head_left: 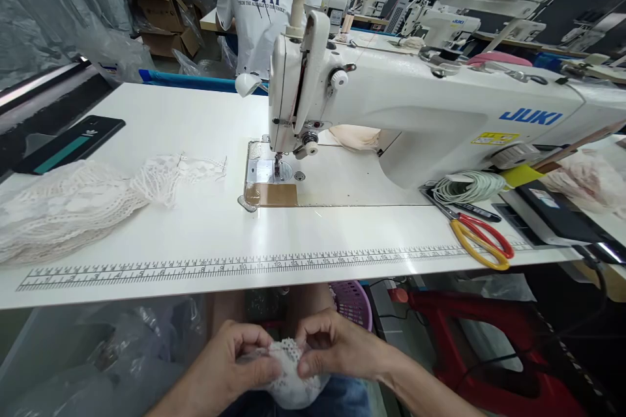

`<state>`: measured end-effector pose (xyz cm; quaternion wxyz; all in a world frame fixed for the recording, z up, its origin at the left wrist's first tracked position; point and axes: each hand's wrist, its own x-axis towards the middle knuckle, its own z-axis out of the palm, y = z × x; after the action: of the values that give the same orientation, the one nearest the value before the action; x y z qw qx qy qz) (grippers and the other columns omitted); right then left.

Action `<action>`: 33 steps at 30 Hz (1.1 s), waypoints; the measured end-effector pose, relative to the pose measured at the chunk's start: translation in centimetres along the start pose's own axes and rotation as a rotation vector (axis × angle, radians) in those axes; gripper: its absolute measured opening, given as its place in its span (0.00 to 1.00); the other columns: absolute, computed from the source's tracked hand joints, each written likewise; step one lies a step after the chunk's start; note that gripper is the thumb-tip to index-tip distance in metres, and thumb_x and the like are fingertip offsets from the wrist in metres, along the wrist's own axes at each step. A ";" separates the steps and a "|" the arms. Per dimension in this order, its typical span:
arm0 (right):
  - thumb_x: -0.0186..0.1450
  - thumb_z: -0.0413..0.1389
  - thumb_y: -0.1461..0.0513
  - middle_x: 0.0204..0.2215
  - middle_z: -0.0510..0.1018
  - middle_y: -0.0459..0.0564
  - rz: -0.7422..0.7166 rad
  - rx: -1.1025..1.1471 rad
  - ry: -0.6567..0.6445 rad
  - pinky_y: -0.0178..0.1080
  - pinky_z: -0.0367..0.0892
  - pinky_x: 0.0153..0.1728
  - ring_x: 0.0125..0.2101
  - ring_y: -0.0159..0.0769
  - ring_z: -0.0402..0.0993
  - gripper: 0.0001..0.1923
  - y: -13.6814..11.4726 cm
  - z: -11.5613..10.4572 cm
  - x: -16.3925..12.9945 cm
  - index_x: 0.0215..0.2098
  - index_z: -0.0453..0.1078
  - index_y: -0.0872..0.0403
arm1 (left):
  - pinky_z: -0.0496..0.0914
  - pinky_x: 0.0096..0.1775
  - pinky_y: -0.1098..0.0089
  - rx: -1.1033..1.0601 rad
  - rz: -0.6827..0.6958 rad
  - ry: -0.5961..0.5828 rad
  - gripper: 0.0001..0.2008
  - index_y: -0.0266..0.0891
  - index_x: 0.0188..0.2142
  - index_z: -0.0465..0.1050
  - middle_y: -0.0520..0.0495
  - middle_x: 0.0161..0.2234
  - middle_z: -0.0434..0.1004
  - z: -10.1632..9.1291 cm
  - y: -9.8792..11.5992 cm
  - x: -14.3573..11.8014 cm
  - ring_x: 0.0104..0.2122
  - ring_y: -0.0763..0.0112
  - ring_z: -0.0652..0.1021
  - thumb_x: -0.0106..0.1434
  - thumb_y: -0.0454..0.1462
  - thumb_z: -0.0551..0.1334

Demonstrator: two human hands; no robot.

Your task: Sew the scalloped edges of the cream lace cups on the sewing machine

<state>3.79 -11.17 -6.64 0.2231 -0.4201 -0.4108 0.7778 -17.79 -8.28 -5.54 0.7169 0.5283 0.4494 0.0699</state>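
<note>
— Lace piece (pixel 288 371): where do you have it?
— Below the table edge (pixel 147 293), over your lap. Your left hand (pixel 229 365) and right hand (pixel 337 348) both pinch it. Sewing machine (pixel 391 104) and scissors (pixel 482 241) lie well apart.

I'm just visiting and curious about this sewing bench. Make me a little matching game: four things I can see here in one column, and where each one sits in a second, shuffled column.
Things:
1. scissors
2. small lace piece
3. lace pile
4. phone

Places:
A. far left of the table, beside the dark edge
B. between the left hand and the right hand, below the table edge
C. right side of the table, by the coiled cord
D. left part of the table, in front of the phone

Pairs: 1-C, 2-B, 3-D, 4-A
</note>
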 end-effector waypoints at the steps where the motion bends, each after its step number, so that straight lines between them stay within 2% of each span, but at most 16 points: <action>1: 0.51 0.66 0.50 0.21 0.69 0.43 -0.033 -0.041 0.011 0.29 0.56 0.24 0.22 0.25 0.61 0.22 -0.2 0.0 -0.1 0.28 0.69 0.59 | 0.61 0.31 0.73 0.032 -0.005 0.010 0.20 0.34 0.29 0.77 0.47 0.26 0.74 0.0 0.1 0.1 0.29 0.68 0.70 0.51 0.50 0.66; 5: 0.60 0.61 0.54 0.30 0.70 0.46 -0.302 -0.316 0.143 0.30 0.58 0.28 0.28 0.27 0.63 0.15 -1.8 0.5 -0.4 0.39 0.71 0.56 | 0.62 0.32 0.74 0.122 -0.005 0.021 0.17 0.35 0.28 0.78 0.47 0.26 0.74 0.4 0.6 0.6 0.30 0.67 0.71 0.50 0.49 0.66; 8: 0.61 0.61 0.56 0.35 0.70 0.48 -0.472 -0.421 0.175 0.32 0.61 0.34 0.34 0.31 0.66 0.11 -2.7 1.2 0.0 0.36 0.72 0.56 | 0.62 0.30 0.74 0.108 -0.004 -0.017 0.17 0.33 0.26 0.77 0.49 0.24 0.72 0.9 0.9 0.7 0.28 0.68 0.69 0.50 0.48 0.66; 10: 0.62 0.59 0.56 0.34 0.69 0.49 -0.497 -0.385 0.151 0.33 0.62 0.34 0.34 0.31 0.67 0.11 -2.8 1.6 0.3 0.31 0.71 0.57 | 0.61 0.29 0.74 0.084 -0.036 -0.043 0.18 0.33 0.26 0.76 0.51 0.21 0.69 1.0 0.6 0.7 0.26 0.70 0.68 0.50 0.48 0.66; 12: 0.64 0.56 0.55 0.32 0.69 0.49 -0.460 -0.311 0.113 0.33 0.62 0.32 0.31 0.30 0.67 0.14 -2.8 1.7 0.5 0.29 0.69 0.58 | 0.61 0.29 0.73 0.083 -0.082 -0.027 0.18 0.33 0.26 0.75 0.53 0.20 0.66 0.9 0.4 0.6 0.25 0.71 0.67 0.49 0.48 0.67; 14: 0.66 0.54 0.55 0.31 0.70 0.50 -0.409 -0.239 0.046 0.33 0.62 0.31 0.30 0.31 0.67 0.14 -2.6 1.7 0.6 0.31 0.66 0.58 | 0.61 0.29 0.73 0.093 -0.109 -0.017 0.17 0.34 0.26 0.74 0.53 0.20 0.65 0.8 0.4 0.6 0.26 0.71 0.67 0.48 0.48 0.67; 17: 0.68 0.49 0.56 0.31 0.70 0.50 -0.403 -0.208 -0.048 0.35 0.62 0.34 0.32 0.32 0.67 0.12 -2.6 1.5 0.4 0.34 0.63 0.57 | 0.61 0.29 0.73 0.111 -0.091 -0.106 0.14 0.33 0.26 0.75 0.53 0.21 0.66 0.7 1.3 0.4 0.26 0.71 0.67 0.50 0.45 0.66; 20: 0.69 0.46 0.58 0.29 0.68 0.49 -0.479 -0.333 -0.074 0.34 0.62 0.32 0.30 0.31 0.66 0.10 -2.6 1.0 0.0 0.32 0.59 0.56 | 0.62 0.30 0.74 0.180 -0.088 -0.111 0.11 0.33 0.26 0.76 0.51 0.24 0.68 0.7 2.4 0.2 0.27 0.70 0.68 0.50 0.41 0.64; 22: 0.68 0.43 0.63 0.28 0.68 0.48 -0.537 -0.519 -0.055 0.33 0.61 0.30 0.29 0.30 0.64 0.07 -2.5 0.7 -0.7 0.32 0.58 0.55 | 0.64 0.32 0.73 0.254 -0.105 -0.049 0.12 0.34 0.27 0.78 0.49 0.28 0.70 0.7 2.5 0.1 0.31 0.66 0.70 0.49 0.42 0.64; 24: 0.64 0.43 0.68 0.28 0.68 0.47 -0.568 -0.747 -0.014 0.32 0.59 0.30 0.29 0.31 0.64 0.05 -2.2 0.6 -1.7 0.33 0.58 0.55 | 0.65 0.34 0.73 0.304 -0.127 -0.047 0.15 0.35 0.30 0.78 0.47 0.32 0.71 0.9 2.3 0.2 0.35 0.63 0.71 0.49 0.45 0.65; 27: 0.55 0.46 0.72 0.29 0.67 0.47 -0.503 -1.129 0.021 0.33 0.54 0.27 0.30 0.32 0.62 0.10 -1.3 0.9 -2.9 0.32 0.59 0.54 | 0.65 0.34 0.72 0.341 -0.167 -0.124 0.16 0.35 0.33 0.78 0.47 0.34 0.71 1.4 1.9 0.7 0.35 0.63 0.71 0.48 0.44 0.66; 29: 0.53 0.49 0.73 0.30 0.68 0.48 -0.415 -1.351 0.025 0.34 0.52 0.26 0.30 0.34 0.62 0.11 -0.3 0.6 -3.2 0.32 0.60 0.54 | 0.64 0.34 0.73 0.381 -0.175 -0.158 0.13 0.36 0.31 0.78 0.48 0.33 0.71 1.7 2.0 0.9 0.34 0.64 0.71 0.47 0.41 0.66; 31: 0.53 0.49 0.73 0.32 0.70 0.49 -0.269 -1.475 0.072 0.35 0.53 0.28 0.32 0.35 0.64 0.12 1.1 -0.5 -3.4 0.34 0.63 0.54 | 0.64 0.33 0.73 0.391 -0.171 -0.150 0.10 0.38 0.29 0.78 0.49 0.32 0.72 1.6 2.1 0.8 0.33 0.65 0.70 0.46 0.39 0.66; 33: 0.53 0.48 0.75 0.34 0.72 0.50 -0.047 -1.488 0.172 0.35 0.55 0.29 0.34 0.37 0.67 0.17 2.7 -2.5 -3.9 0.37 0.65 0.54 | 0.64 0.34 0.73 0.378 -0.156 -0.109 0.09 0.39 0.28 0.78 0.49 0.31 0.72 1.1 2.0 0.5 0.33 0.65 0.71 0.47 0.40 0.66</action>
<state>7.99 -14.24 -7.84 -0.0722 -0.5104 -0.8184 0.2540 -15.91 -7.89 -4.15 0.6317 0.6198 0.4547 -0.1002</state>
